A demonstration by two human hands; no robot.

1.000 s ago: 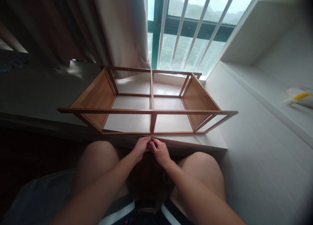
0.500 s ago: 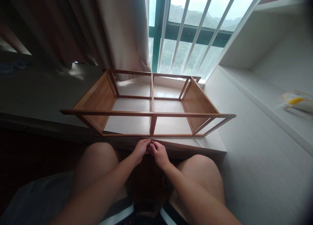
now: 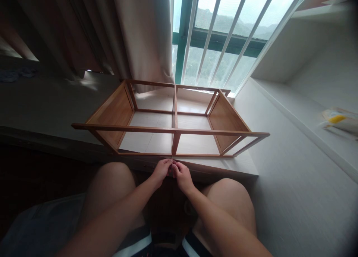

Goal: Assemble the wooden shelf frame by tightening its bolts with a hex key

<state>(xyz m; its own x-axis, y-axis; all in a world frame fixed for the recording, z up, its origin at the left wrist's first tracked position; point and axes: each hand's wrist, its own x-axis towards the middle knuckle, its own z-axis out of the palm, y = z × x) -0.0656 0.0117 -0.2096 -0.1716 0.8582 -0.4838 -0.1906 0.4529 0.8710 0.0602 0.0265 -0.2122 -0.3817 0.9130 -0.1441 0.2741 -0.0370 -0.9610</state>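
A brown wooden frame with panelled ends and a middle divider rests on the pale ledge, its long side toward me. Just below its lower front rail, at the divider, both my hands meet with closed fingers. My left hand pinches at a thin rod that points up to the rail. Against it, my right hand has its thumb and fingers pressed together on the rod's lower part. Most of the rod is hidden in the fingers, and its exact kind cannot be made out.
The pale ledge ends just in front of my knees. Behind the frame are a curtain and a barred window. A wall with a recessed shelf stands at right, holding a packet with a yellow patch.
The view has shifted slightly, and the frame's upper left corner appears a little further right. Both hands stay together at the same spot under the divider, almost unmoved.
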